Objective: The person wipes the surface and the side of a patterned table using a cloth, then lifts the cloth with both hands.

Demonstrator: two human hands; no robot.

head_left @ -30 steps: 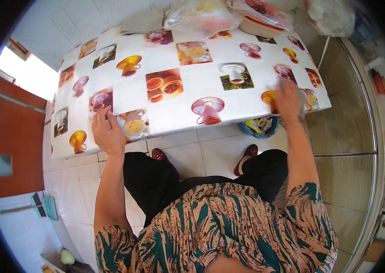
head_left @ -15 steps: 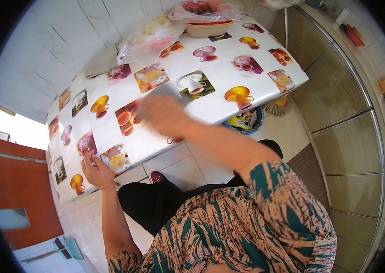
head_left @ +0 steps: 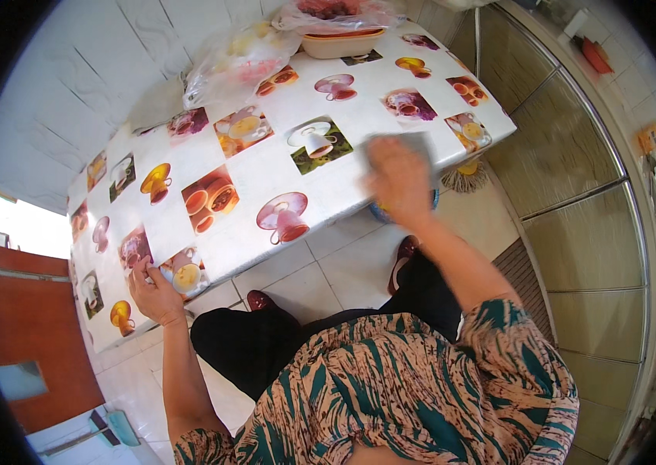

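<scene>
A tablecloth (head_left: pixel 262 170) printed with cups and saucers, glossy and white, covers the table. At its near left edge rests my left hand (head_left: pixel 156 296), the thumb on top and the fingers closed on the cloth's border. My right hand (head_left: pixel 402 186) lies near the right part of the front edge, blurred by motion. Under its fingers is a grey wiping cloth (head_left: pixel 419 145), flat against the tablecloth; the hand hides much of it.
Along the wall at the back stand a clear plastic bag (head_left: pixel 239 66) and a cream container (head_left: pixel 342 46) topped by another bag with dark red contents. Below the front edge, a blue bin (head_left: pixel 381 212) is partly hidden behind my right hand. A mop head (head_left: pixel 464 180) and cabinets (head_left: pixel 584 248) are at right.
My right hand has swept the grey cloth rightward across the tablecloth, from the middle toward the right front edge. My left hand keeps its place at the edge. The view has shifted slightly.
</scene>
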